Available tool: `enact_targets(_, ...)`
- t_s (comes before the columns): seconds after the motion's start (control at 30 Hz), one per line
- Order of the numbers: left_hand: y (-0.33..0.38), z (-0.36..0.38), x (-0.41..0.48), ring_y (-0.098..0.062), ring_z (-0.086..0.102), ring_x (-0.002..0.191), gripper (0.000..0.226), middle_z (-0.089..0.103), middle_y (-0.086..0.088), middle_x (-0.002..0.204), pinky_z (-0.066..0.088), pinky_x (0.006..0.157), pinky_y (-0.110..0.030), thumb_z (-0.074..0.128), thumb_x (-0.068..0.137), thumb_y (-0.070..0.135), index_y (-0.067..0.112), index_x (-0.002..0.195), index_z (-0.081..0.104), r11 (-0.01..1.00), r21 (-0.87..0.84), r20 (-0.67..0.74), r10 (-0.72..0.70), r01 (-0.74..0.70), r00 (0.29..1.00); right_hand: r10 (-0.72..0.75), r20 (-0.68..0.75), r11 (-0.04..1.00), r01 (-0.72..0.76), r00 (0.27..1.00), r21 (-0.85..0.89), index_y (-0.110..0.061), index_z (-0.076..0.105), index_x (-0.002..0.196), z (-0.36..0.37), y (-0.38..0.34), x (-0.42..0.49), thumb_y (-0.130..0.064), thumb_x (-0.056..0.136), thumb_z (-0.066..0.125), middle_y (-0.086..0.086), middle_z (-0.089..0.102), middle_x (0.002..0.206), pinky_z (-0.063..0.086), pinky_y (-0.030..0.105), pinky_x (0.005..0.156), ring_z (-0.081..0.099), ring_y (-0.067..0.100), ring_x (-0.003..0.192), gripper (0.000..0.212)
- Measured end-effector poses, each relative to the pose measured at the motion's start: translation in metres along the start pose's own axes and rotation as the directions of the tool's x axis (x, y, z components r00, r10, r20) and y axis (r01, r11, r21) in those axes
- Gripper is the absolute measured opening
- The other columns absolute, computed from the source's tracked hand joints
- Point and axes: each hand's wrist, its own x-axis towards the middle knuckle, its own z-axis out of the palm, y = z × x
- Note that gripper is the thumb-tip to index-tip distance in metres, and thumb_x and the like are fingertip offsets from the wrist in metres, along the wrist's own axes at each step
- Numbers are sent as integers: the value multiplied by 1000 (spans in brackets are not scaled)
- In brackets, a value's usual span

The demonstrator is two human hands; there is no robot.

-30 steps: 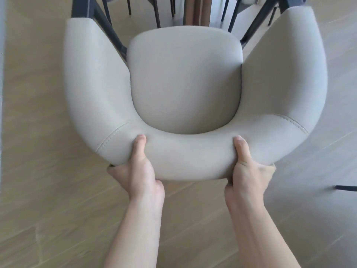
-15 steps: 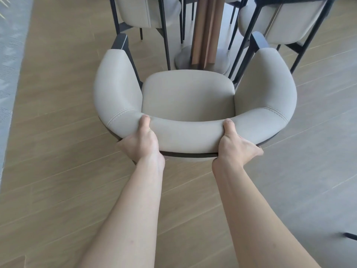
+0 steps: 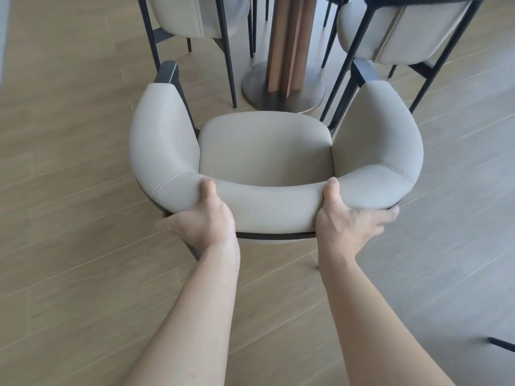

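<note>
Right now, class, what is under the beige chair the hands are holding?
Below the chair only wooden floor and a dark rear leg show. Its seat and backrest cover the floor beneath and most of the legs.

The head-worn camera looks forward and down, close over the beige padded curved-back chair (image 3: pixel 264 146), with the brown wooden table pedestal (image 3: pixel 289 37) at twelve o'clock.
</note>
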Motion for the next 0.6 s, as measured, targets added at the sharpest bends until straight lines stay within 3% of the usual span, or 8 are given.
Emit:
enact_targets(0.07,1,-3,-2,-25,66,114,88,53,-8,139,55,96,-31,83,80,24,11,150,32,988,42,29,145,-146,989,-295,41,915,295,955,-277,-17,5,168,-6,-1,-1,-58,84,72,16,25,163,32,45,122,36,37,144,115)
enact_targets(0.13,3,-8,-1,-34,49,141,95,39,-17,155,41,117,-34,82,82,25,8,159,30,891,220,115,380,-396,918,-605,260,596,645,753,-478,-25,17,168,-14,-3,-1,-58,94,62,14,15,175,11,51,132,15,37,161,93)
enact_targets(0.17,6,-13,-1,-37,39,150,91,34,-20,161,32,123,-37,81,82,30,9,159,37,771,309,206,517,-556,831,-636,436,431,762,637,-484,-29,26,166,-19,-6,0,-64,96,53,6,21,175,4,51,133,13,32,163,83)
enact_targets(0.23,13,-25,3,-36,35,155,76,43,-15,162,20,128,-47,77,84,52,18,148,57,415,357,517,658,-837,547,-497,717,207,869,488,-449,-34,36,162,-32,-16,4,-85,89,31,-6,43,164,-1,52,131,20,25,161,89)
enact_targets(0.27,18,-31,5,-32,40,153,73,54,-6,157,16,128,-50,70,82,69,24,139,66,256,329,684,599,-909,416,-406,805,106,897,433,-429,-35,36,162,-39,-21,9,-94,81,26,-9,48,159,0,53,131,25,24,158,100)
enact_targets(0.33,32,-43,11,-24,49,146,90,65,9,143,13,128,-50,55,66,94,34,131,70,30,271,905,332,-962,266,-244,912,-117,924,330,-365,-35,29,163,-48,-33,17,-101,65,40,-9,47,155,6,55,130,30,24,153,119)
enact_targets(0.43,49,-42,18,-22,44,146,114,54,11,148,13,130,-48,69,51,94,38,148,48,-242,172,983,-23,-955,182,-140,966,-313,915,219,-253,-33,37,153,-38,-47,25,-86,59,74,-10,54,146,24,42,125,48,21,139,114)
enact_targets(0.6,53,-18,24,-22,56,126,91,59,9,134,30,119,-40,78,59,67,40,139,45,-380,42,988,-123,-924,96,-131,976,-355,911,172,-209,-34,46,139,-23,-52,33,-84,58,74,-7,64,120,42,36,108,64,21,116,100)
